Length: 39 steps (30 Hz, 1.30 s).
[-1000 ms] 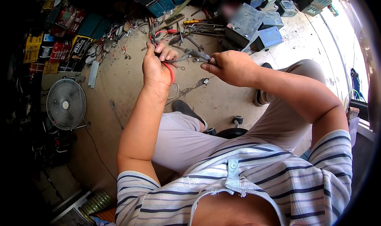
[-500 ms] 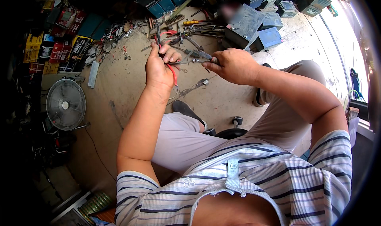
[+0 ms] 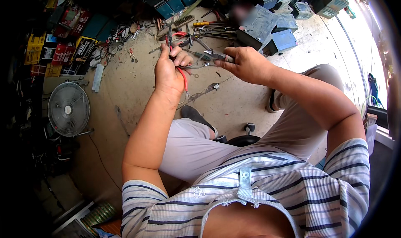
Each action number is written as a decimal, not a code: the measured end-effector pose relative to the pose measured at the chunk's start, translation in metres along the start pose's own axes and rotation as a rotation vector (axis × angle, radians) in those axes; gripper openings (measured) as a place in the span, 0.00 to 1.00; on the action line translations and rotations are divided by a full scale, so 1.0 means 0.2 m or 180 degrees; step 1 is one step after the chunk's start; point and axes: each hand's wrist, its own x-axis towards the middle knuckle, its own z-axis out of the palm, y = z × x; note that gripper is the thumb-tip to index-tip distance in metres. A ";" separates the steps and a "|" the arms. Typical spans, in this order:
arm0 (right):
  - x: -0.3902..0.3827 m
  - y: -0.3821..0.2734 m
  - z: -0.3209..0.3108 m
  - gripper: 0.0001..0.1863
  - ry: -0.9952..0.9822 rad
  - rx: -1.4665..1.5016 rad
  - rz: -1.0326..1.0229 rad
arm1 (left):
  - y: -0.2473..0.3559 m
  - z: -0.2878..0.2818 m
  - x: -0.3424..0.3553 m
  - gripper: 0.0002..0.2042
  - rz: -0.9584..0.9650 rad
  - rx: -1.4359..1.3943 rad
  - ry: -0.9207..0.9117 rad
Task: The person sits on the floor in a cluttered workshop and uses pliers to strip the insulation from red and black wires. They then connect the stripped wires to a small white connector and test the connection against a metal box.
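Observation:
My left hand is closed around red and black cables. A red cable hangs below the palm and ends in a ring terminal. From these fingers a thin dark cable runs right, with a shiny metal end close to my right hand. My right hand is wrapped around a pair of pliers, their metal jaws pointing left, just above that cable end. Whether the jaws touch the cable cannot be made out.
Hand tools and a wire brush lie on the floor beyond my hands. Grey batteries are grouped at the far right. On the left stand a fan and boxed batteries. A stool's caster is below me.
The pliers have tilted and risen a little, and their metal jaws now show more clearly. My right hand has turned slightly; my left hand keeps its hold, shifted a touch right.

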 end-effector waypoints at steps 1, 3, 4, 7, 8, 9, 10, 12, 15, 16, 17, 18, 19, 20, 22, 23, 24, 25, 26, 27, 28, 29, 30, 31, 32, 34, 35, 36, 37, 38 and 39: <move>0.00 -0.02 -0.02 0.25 -0.0038 0.0025 0.0038 | 0.00 0.00 0.00 0.13 0.0001 -0.0003 0.0004; 0.01 -0.02 -0.02 0.26 -0.0045 0.0032 0.0047 | 0.00 0.00 -0.01 0.13 0.0001 0.0020 0.0040; 0.01 -0.01 -0.01 0.26 -0.0005 0.0010 0.0024 | 0.00 0.02 -0.02 0.14 -0.0006 0.0043 0.0066; 0.02 0.00 0.01 0.26 0.0051 -0.0077 -0.0011 | 0.00 0.05 -0.04 0.14 -0.0026 0.0149 0.0099; 0.02 0.00 0.01 0.27 0.0057 -0.0108 -0.0018 | 0.00 0.05 -0.04 0.14 -0.0031 0.0190 0.0106; 0.02 0.00 0.01 0.27 0.0060 -0.0127 -0.0025 | 0.00 0.05 -0.04 0.14 -0.0017 0.0189 0.0115; 0.02 -0.01 0.01 0.27 0.0061 -0.0143 -0.0031 | 0.00 0.04 -0.04 0.14 -0.0005 0.0189 0.0127; 0.02 -0.02 0.01 0.27 0.0023 -0.0155 -0.0026 | 0.01 0.03 -0.03 0.14 0.0027 0.0168 0.0083; 0.01 -0.03 0.00 0.27 -0.0083 -0.0186 0.0012 | 0.01 -0.01 -0.01 0.14 0.0077 0.0124 -0.0022; 0.02 -0.03 0.00 0.27 -0.0108 -0.0226 0.0037 | 0.01 -0.01 -0.01 0.14 0.0079 0.0120 -0.0021; 0.02 -0.03 0.00 0.27 -0.0134 -0.0267 0.0062 | 0.01 -0.01 -0.01 0.14 0.0082 0.0115 -0.0019; 0.01 -0.03 0.00 0.27 -0.0144 -0.0271 0.0044 | 0.02 -0.01 -0.01 0.14 0.0082 0.0123 -0.0031; 0.01 -0.03 0.00 0.27 -0.0156 -0.0273 0.0021 | 0.02 -0.01 -0.01 0.14 0.0087 0.0133 -0.0040; 0.01 -0.03 0.00 0.28 -0.0168 -0.0276 -0.0003 | 0.02 -0.01 -0.01 0.14 0.0092 0.0142 -0.0048; 0.00 -0.04 0.00 0.28 -0.0253 -0.0158 0.0063 | 0.03 0.00 -0.02 0.14 0.0121 0.0181 -0.0023; 0.00 -0.04 0.00 0.29 -0.0293 -0.0099 0.0097 | 0.03 0.01 -0.02 0.14 0.0134 0.0201 -0.0012; 0.00 -0.04 0.00 0.29 -0.0440 0.0177 0.0257 | 0.03 0.01 -0.02 0.14 0.0129 0.0203 -0.0022; 0.00 -0.05 0.00 0.29 -0.0591 0.0450 0.0409 | 0.03 0.01 -0.01 0.14 0.0132 0.0202 -0.0027; 0.00 -0.05 0.00 0.30 -0.0742 0.0722 0.0563 | 0.03 0.01 -0.01 0.14 0.0135 0.0201 -0.0033; 0.00 -0.06 -0.01 0.29 -0.0967 0.0991 0.0706 | 0.03 0.01 -0.01 0.14 0.0111 0.0189 -0.0050; -0.01 -0.07 -0.02 0.29 -0.1200 0.1260 0.0846 | 0.03 0.01 -0.01 0.14 0.0092 0.0177 -0.0060; -0.02 -0.07 -0.03 0.29 -0.1433 0.1528 0.0986 | 0.04 0.01 -0.01 0.14 0.0074 0.0167 -0.0069; -0.01 -0.05 -0.02 0.28 -0.1641 0.1849 0.0910 | 0.04 0.01 -0.01 0.14 0.0062 0.0140 -0.0061; 0.00 -0.02 -0.01 0.27 -0.1836 0.2173 0.0841 | 0.04 0.01 -0.01 0.14 0.0038 0.0112 -0.0063; 0.00 -0.01 0.00 0.27 -0.2030 0.2497 0.0770 | 0.03 0.01 0.00 0.14 0.0014 0.0085 -0.0064; -0.01 0.00 0.00 0.25 -0.2163 0.2777 0.0734 | 0.03 0.02 0.00 0.14 -0.0003 0.0080 -0.0089; -0.01 0.00 0.00 0.25 -0.2230 0.2920 0.0718 | 0.02 0.02 0.00 0.14 -0.0014 0.0078 -0.0099; -0.01 0.01 0.00 0.24 -0.2249 0.2900 0.0690 | 0.02 0.02 0.01 0.14 -0.0029 0.0087 -0.0113; -0.01 0.01 0.00 0.24 -0.2269 0.2882 0.0663 | 0.02 0.01 0.01 0.14 -0.0044 0.0097 -0.0125; -0.01 0.02 0.00 0.23 -0.2287 0.2863 0.0635 | 0.02 0.01 0.01 0.13 -0.0060 0.0107 -0.0139; -0.01 0.01 -0.01 0.23 -0.2258 0.2808 0.0623 | 0.02 0.01 0.01 0.14 -0.0060 0.0117 -0.0130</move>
